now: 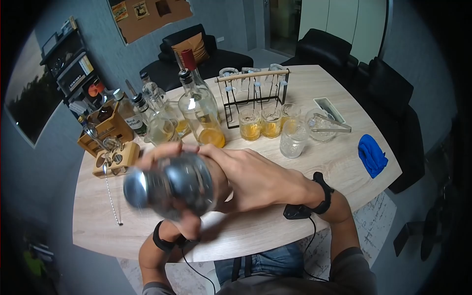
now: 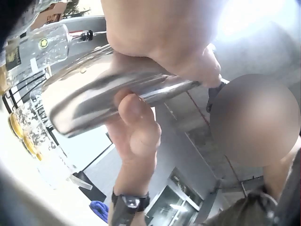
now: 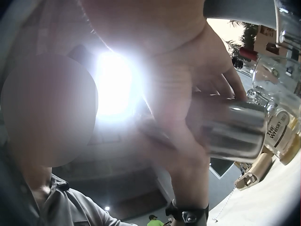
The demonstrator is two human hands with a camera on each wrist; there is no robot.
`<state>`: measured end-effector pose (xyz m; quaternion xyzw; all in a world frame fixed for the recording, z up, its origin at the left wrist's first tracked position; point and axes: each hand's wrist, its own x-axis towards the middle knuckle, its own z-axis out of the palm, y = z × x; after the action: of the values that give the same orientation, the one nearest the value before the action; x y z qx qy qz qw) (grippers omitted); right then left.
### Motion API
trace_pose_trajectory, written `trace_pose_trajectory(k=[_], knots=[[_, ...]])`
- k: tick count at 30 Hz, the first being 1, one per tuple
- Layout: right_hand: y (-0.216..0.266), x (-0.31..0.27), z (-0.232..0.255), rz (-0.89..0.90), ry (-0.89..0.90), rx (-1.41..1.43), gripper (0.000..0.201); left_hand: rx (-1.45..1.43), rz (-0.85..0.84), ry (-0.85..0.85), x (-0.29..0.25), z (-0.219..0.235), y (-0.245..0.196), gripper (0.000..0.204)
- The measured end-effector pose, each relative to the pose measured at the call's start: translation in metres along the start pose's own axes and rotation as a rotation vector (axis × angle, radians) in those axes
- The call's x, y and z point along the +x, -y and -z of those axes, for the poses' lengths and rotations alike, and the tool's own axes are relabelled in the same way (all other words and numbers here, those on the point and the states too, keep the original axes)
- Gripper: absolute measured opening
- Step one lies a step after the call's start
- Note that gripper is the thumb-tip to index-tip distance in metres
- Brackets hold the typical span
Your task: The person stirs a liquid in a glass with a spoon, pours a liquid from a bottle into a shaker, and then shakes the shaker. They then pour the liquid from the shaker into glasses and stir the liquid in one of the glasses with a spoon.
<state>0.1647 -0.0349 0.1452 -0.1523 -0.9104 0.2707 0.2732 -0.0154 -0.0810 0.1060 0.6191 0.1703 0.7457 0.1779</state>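
Over table [image 1: 339,157]: metal shaker [image 1: 179,179] gripped by left hand [image 2: 164,37] and right hand [image 1: 258,177]; likely stiff, slick; ends best clasped.

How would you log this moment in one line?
left hand: grips metal shaker | right hand: grips same shaker | shaker: above table | blue cloth: on table

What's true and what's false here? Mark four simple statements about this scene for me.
1. The left hand and the right hand both grip a metal shaker. True.
2. The blue cloth lies inside the wooden crate. False: it lies on the table.
3. Metal tongs rest across a glass bowl. True.
4. The liquid in the small glasses is red. False: it is yellow.
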Motion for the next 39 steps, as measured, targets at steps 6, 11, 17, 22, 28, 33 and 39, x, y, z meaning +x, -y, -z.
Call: trace_pose_trajectory(k=[6,11,17,22,28,33,39], knots=[[-0.009,0.000,-0.007,-0.030,0.022,0.056,0.090,0.099,-0.009,0.057,-0.008,0.006,-0.004,0.120],[-0.010,0.000,-0.006,0.099,-0.045,-0.067,0.093,0.098,-0.044,0.077,-0.006,0.014,0.009,0.118],[-0.003,-0.001,-0.002,-0.122,0.074,0.075,0.095,0.041,-0.179,0.131,-0.003,0.005,0.003,0.101],[-0.009,-0.002,-0.006,-0.007,-0.019,-0.009,0.095,0.073,0.018,0.151,0.004,0.010,-0.007,0.110],[-0.001,-0.001,-0.004,-0.049,0.016,0.020,0.092,0.103,-0.008,0.016,-0.006,0.006,-0.002,0.114],[-0.005,0.000,-0.004,0.031,-0.028,-0.006,0.091,0.138,-0.010,0.107,0.001,0.013,-0.001,0.113],[-0.004,0.001,-0.004,-0.094,0.064,0.087,0.092,0.096,-0.157,0.189,0.006,0.011,0.004,0.111]])
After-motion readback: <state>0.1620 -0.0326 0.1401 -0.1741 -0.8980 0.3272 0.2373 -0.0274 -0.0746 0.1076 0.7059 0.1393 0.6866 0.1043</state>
